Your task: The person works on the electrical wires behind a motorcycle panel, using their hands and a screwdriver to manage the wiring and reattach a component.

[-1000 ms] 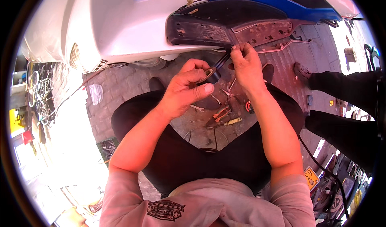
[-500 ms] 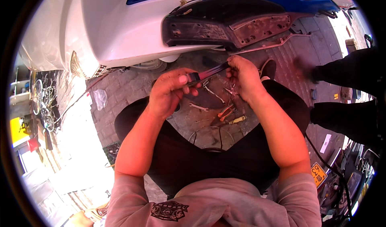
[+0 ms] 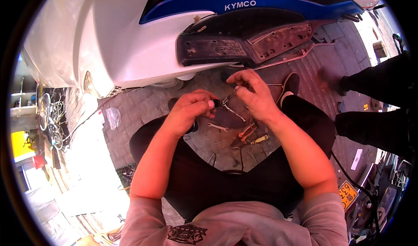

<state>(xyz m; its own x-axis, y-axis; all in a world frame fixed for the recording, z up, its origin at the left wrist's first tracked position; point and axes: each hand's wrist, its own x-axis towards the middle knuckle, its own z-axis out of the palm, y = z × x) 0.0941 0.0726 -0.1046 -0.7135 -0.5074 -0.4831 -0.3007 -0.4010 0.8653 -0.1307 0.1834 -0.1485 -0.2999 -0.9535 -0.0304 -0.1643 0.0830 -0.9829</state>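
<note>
My left hand point(image 3: 190, 113) is closed around a small black roll of tape point(image 3: 217, 102), most of it hidden by the fingers. To its right and slightly higher, my right hand point(image 3: 252, 91) is raised with its fingers bent toward the thumb. Whatever may lie between those fingertips cannot be made out. Below the hands, on the paving, lie a combination wrench point(image 3: 218, 126), a longer metal tool like a ratchet point(image 3: 234, 111), orange-handled pliers point(image 3: 248, 132) and a yellow-handled screwdriver point(image 3: 260, 139).
A white and blue scooter point(image 3: 143, 50) lines the far side, its dark footboard point(image 3: 213, 47) in front of my hands. Another person's dark-trousered legs point(image 3: 374, 87) stand at the right. A black cable point(image 3: 355, 180) and a yellow plate point(image 3: 348, 196) lie lower right.
The black strip stretched between my hands no longer shows. My right hand has come left and lower, its fingers curling. The scooter sits lower in the picture.
</note>
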